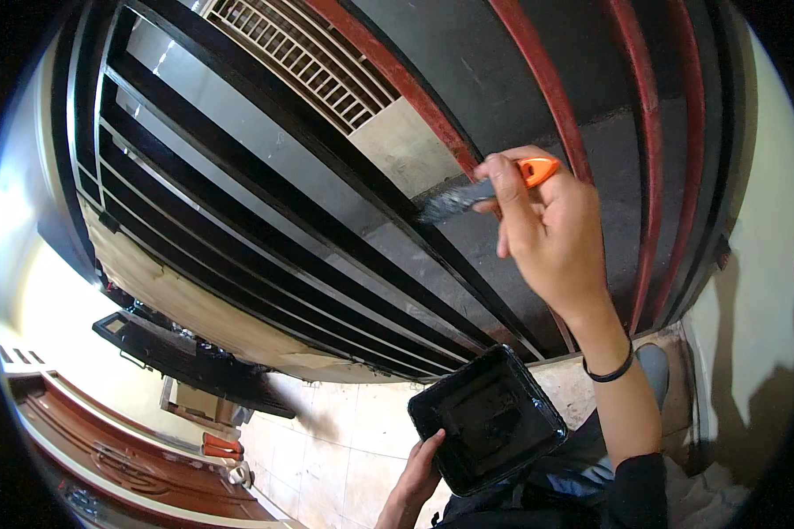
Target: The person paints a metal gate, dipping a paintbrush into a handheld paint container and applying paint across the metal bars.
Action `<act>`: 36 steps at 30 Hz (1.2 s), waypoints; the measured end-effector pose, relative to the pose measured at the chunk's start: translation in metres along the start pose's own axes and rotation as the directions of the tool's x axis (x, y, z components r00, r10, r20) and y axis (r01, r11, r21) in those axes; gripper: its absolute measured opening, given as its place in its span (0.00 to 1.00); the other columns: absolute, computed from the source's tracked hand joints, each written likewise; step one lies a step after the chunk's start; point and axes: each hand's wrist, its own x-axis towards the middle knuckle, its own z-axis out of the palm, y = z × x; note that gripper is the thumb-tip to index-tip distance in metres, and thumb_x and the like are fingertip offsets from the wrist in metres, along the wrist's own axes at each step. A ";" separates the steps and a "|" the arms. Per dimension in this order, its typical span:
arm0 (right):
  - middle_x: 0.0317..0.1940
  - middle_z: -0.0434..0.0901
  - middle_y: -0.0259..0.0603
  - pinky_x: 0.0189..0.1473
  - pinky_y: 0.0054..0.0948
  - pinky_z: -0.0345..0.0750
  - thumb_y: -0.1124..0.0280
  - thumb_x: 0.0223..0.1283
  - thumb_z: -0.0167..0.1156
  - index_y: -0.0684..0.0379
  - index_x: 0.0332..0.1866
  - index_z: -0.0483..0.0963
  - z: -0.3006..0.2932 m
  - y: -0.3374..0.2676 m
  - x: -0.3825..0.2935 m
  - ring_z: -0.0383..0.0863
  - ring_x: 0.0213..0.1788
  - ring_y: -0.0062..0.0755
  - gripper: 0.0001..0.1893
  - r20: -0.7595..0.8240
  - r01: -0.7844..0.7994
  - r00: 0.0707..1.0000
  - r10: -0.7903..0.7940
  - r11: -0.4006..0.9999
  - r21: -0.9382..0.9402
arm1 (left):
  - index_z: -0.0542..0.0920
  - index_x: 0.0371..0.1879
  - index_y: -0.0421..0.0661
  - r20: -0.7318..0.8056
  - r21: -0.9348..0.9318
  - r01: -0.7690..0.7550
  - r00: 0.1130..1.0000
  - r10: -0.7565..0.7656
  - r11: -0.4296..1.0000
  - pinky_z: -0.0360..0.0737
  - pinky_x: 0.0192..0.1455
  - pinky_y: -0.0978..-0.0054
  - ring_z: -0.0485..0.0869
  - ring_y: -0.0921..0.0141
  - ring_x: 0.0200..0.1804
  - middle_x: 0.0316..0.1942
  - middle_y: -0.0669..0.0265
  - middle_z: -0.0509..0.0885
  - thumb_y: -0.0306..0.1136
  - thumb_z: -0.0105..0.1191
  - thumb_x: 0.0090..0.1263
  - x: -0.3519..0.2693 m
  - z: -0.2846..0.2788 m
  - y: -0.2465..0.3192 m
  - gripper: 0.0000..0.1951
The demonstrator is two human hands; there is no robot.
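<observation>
My right hand [549, 225] grips a paintbrush [466, 197] with an orange handle; its dark, wet-looking bristles touch or hang just over a black metal bar [344, 155] of a barred gate. To the right of that bar run several bars in reddish-brown [542, 73], while the ones to the left are black. Lower down, my left hand [423, 466] holds a black paint tray [489, 420] by its left edge, the thumb over the rim. Dark, glossy paint coats the inside of the tray. The fingers under it are hidden.
A beige cloth [238, 311] lies along the lower left side of the gate. Beyond it are a dark bench-like object [192, 364], a carved brown wooden door [132, 463] and orange objects [222, 446]. A pale wall [761, 264] rises at the right. Light tiles [331, 423] cover the floor.
</observation>
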 end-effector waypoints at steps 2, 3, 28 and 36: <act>0.16 0.80 0.39 0.19 0.34 0.68 0.63 0.78 0.61 0.63 0.38 0.82 -0.011 0.000 0.003 0.80 0.15 0.31 0.14 0.030 -0.074 0.996 0.079 0.986 -0.149 | 0.71 0.68 0.28 -0.020 0.017 0.026 0.999 -0.026 1.000 0.76 0.72 0.60 0.81 0.60 0.66 0.65 0.50 0.82 0.41 0.55 0.82 0.002 -0.004 -0.001 0.28; 0.16 0.80 0.38 0.18 0.33 0.67 0.62 0.78 0.61 0.63 0.37 0.82 -0.003 0.003 0.012 0.79 0.14 0.29 0.15 0.035 0.020 0.999 -0.017 0.994 -0.111 | 0.71 0.68 0.28 -0.023 0.020 0.029 0.999 -0.029 0.999 0.76 0.72 0.60 0.81 0.60 0.66 0.65 0.50 0.82 0.41 0.55 0.82 0.003 -0.005 -0.001 0.28; 0.35 0.89 0.40 0.20 0.16 0.70 0.66 0.78 0.61 0.67 0.50 0.83 -0.017 0.008 -0.012 0.81 0.19 0.16 0.13 0.170 -0.014 0.985 0.004 0.998 0.054 | 0.70 0.71 0.32 -0.038 0.027 0.055 0.998 -0.054 0.998 0.74 0.74 0.60 0.80 0.61 0.68 0.67 0.54 0.81 0.40 0.54 0.82 -0.002 -0.004 -0.003 0.27; 0.30 0.88 0.41 0.20 0.18 0.70 0.64 0.78 0.61 0.67 0.49 0.83 -0.032 0.014 -0.022 0.82 0.19 0.17 0.14 0.273 -0.105 0.949 0.160 0.973 -0.206 | 0.71 0.70 0.32 -0.046 0.049 0.077 0.996 -0.075 0.996 0.75 0.73 0.61 0.80 0.62 0.67 0.67 0.53 0.81 0.40 0.54 0.83 0.004 -0.010 -0.004 0.26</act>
